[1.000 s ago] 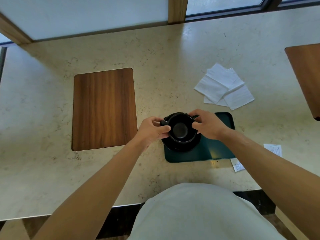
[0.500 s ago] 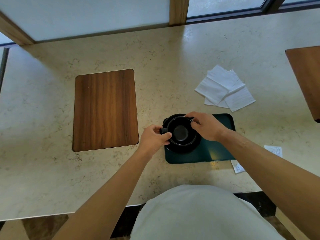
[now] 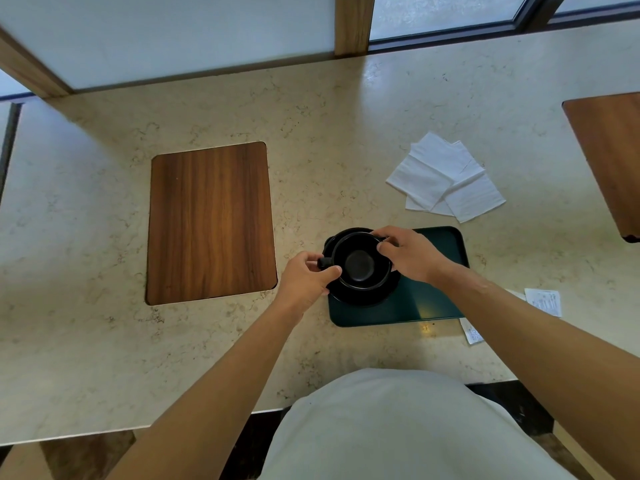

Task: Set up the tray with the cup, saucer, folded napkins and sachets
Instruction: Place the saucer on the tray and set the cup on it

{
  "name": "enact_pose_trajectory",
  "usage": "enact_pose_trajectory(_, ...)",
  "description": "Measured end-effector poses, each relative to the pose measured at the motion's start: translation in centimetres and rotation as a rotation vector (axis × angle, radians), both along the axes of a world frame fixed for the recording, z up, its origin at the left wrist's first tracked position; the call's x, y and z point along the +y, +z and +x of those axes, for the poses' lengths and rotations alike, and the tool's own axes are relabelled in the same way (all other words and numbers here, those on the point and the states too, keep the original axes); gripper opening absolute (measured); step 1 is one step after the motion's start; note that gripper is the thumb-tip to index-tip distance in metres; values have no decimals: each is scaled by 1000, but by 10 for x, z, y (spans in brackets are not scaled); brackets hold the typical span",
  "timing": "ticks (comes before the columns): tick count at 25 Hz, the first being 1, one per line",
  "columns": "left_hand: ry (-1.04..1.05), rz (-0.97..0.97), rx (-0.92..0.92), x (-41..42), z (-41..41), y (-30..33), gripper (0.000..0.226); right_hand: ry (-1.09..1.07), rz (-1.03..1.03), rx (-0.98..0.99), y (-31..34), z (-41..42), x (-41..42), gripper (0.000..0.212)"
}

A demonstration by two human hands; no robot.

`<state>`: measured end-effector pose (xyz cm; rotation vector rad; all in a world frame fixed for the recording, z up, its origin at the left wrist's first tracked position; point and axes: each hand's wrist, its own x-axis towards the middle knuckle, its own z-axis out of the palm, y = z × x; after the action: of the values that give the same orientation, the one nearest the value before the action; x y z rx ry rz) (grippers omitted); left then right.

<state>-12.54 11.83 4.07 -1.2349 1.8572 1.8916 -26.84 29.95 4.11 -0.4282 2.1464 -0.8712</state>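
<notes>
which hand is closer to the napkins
Right. The right hand grips the cup rim on the side facing the napkins; the left hand holds the cup handle on the far side, farther from them.

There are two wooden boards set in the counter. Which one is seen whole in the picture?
The wooden board on the left, beside the left hand, shows all its edges. The other board, at the far right, is cut off by the picture's edge.
</notes>
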Motion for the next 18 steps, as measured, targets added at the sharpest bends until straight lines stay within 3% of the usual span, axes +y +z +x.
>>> enact_pose_trajectory(18, -16, 28, -10, 2, 7, 2, 39, -94, 25, -30, -2, 14, 6, 29)
